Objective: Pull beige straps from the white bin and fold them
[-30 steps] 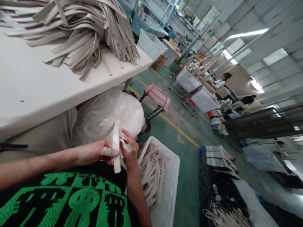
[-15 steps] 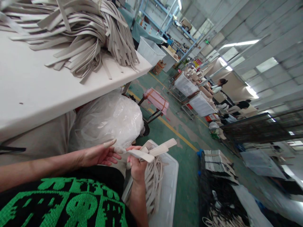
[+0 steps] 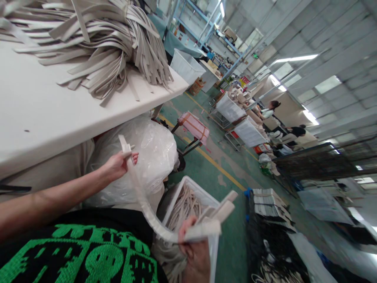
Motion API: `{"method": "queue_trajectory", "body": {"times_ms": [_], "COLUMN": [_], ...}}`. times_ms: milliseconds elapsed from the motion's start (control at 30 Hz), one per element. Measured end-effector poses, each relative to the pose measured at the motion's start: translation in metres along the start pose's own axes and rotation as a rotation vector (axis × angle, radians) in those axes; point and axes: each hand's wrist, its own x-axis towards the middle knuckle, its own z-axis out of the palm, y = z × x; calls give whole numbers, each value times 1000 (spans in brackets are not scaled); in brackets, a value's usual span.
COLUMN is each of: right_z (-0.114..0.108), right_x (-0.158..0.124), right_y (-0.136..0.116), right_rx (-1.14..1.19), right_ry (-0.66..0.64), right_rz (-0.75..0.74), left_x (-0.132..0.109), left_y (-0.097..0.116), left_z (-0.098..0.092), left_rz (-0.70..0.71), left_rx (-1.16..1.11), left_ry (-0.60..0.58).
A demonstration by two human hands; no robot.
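Note:
My left hand (image 3: 118,165) is raised in front of a clear plastic bag (image 3: 147,153) and pinches one end of a long beige strip (image 3: 144,204). The strip curves down and to the right to my right hand (image 3: 196,251), which is closed on its other end low in the view. That end sticks out past my fingers over a white plastic bin (image 3: 216,251) filled with more beige strips (image 3: 184,204). A big heap of the same strips (image 3: 97,47) lies on the white table (image 3: 53,114) at the upper left.
A pink-topped stool (image 3: 194,125) stands on the green floor beyond the bag. White bins and carts (image 3: 232,106) line the aisle, and people sit at work farther back on the right. Stacks of material (image 3: 271,200) lie on the floor at the right.
My hands have drawn apart: the left rose toward the table with one end of the strip, the right dropped lower over the bin. The strip now hangs stretched in a curve between them.

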Motion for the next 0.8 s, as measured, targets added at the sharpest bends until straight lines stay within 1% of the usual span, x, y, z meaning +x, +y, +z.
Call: {"method": "queue_trajectory", "body": {"times_ms": [33,100,167,233,333,433,467,533,600,700,800], "right_z": [16,53,89,118,146,160,163,168,170,164,144], "right_x": [9,27,46,61,77,83,84,86,87,89,92], "right_y": [-8,-21,-30,-35,-38,-38,-37,-35,-31,-27,-29], "right_rx": [55,243,369,431,492,496,485,462,419,289,229], "right_ry": [-33,-89,-111,-116,-94,-57,-42,3,37,50,105], "right_rz": [15,71,110,144,133,101,87,65,59,29,-44], "left_x": [-5,-17,-29,-38,-43,-41,-40,-38,-36,-32,-28], "left_y": [-1,-8,-17,-24,-27,-28,-29,-32,-35,-32,-21], "left_z": [-1,-7,-15,-25,-33,-33,-31,-26,-20,-15,-14], "left_rz": [47,147,223,284,369,433,450,468,437,385,445], "left_rx": [59,224,404,590,843,999,1033,1095,1150,1197,1261], "left_ry": [-72,-250,-411,-506,-607,-739,-763,-759,-748,-765,-758]}}
